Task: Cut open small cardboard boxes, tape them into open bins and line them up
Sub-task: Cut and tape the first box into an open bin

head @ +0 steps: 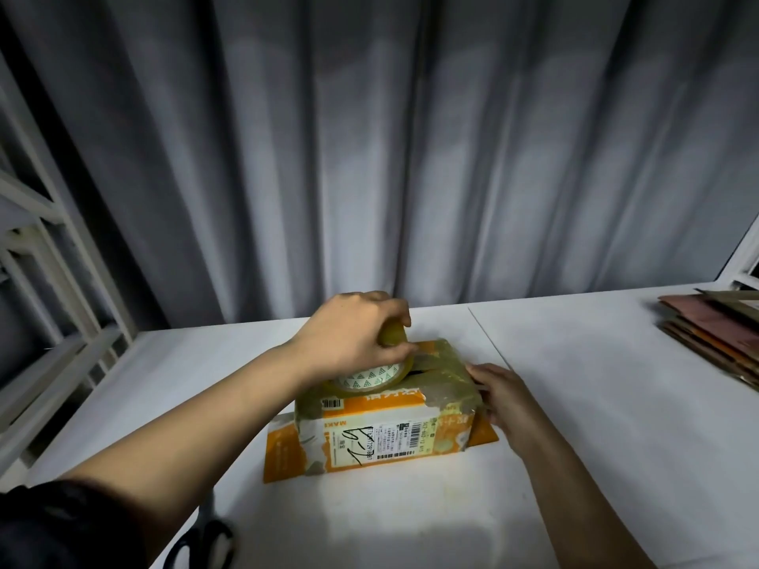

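where the near edge of the white table [575,507] meets the bottom of the view, black scissors [205,544] lying half out of sight, within reach of the left forearm, likely parked there for cutting. further in, toward the middle of the table: an orange cardboard box [382,429] standing with flaps splayed flat at its base, shipping label facing the near edge, top wrapped in glossy clear tape, a dark slit showing between the top flaps. on the box's top left, a tape roll [371,377] resting, gripped from above by the left hand [353,338], fingers curled round the roll, probably to draw tape across that seam. at the box's right end, the right hand [503,394] pressed against the side, fingers fairly straight, seemingly bracing the box so it does not slide under the pull; whether anything is pinched there, cannot tell. hands well apart, one at each end of the box. judged as mid-taping, seam not yet closed. toward the far right corner of the table, a stack of flattened cardboard [714,334], presumably waiting its turn. beyond the far edge, grey curtains [410,158] hanging; at the left, a pale metal frame [49,248].
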